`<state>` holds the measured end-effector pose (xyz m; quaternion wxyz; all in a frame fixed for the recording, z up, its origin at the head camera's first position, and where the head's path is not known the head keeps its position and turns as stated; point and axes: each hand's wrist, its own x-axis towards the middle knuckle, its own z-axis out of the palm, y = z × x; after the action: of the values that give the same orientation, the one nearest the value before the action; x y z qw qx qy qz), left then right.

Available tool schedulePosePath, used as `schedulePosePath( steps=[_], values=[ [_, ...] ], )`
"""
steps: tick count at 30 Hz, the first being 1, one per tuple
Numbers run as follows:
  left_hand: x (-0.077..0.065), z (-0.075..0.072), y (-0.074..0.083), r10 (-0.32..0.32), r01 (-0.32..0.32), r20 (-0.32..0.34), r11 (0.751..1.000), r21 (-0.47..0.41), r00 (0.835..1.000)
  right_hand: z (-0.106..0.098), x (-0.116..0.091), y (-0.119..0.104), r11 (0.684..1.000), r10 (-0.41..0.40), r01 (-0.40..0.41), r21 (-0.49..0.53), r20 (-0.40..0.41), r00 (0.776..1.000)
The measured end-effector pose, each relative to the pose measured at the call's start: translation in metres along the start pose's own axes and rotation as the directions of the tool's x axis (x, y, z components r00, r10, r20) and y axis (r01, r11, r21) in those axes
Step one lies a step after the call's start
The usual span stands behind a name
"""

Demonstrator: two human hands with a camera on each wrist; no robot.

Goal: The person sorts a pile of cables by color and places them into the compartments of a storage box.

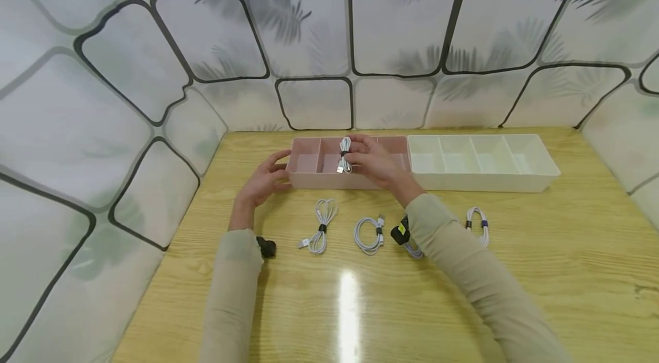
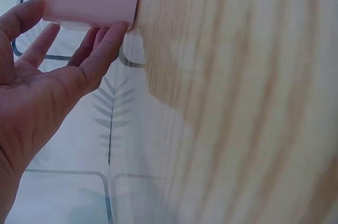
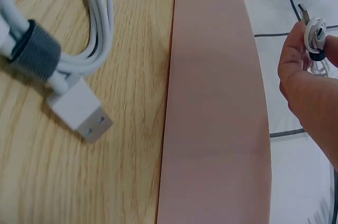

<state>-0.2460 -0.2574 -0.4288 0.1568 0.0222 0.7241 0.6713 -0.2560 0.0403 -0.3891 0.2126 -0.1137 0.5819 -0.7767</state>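
My right hand (image 1: 378, 163) pinches a bundled white USB cable (image 1: 345, 154) between thumb and fingers, over the pink divided box (image 1: 324, 181). A dark tie wraps the bundle, and its USB plug points down in the head view. In the right wrist view the same cable (image 3: 316, 36) shows above the box's long side wall (image 3: 216, 97). At the box's left end, my left hand (image 1: 265, 180) rests its extended fingers on the end wall. The left wrist view has the thumb and fingertips (image 2: 120, 29) at the edges of that pink end.
A white divided box (image 1: 484, 183) adjoins the pink one on the right. In front lie several tied cables: one with a splayed loop (image 1: 322, 228), a round coil (image 1: 378, 231), one partly hidden by the right wrist camera (image 1: 400, 231), and one farther right (image 1: 485, 231). Patterned cloth (image 1: 314, 103) stands behind.
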Motion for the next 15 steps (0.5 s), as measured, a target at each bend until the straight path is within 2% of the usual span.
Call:
schedulePosePath(
  steps=[15],
  values=[
    [0.002, -0.001, 0.0, 0.0, 0.0, -0.01, 1.0, 0.006, 1.0, 0.021, 0.023, 0.004, 0.997, 0.058, -0.056, 0.062, -0.038, 0.998]
  ],
)
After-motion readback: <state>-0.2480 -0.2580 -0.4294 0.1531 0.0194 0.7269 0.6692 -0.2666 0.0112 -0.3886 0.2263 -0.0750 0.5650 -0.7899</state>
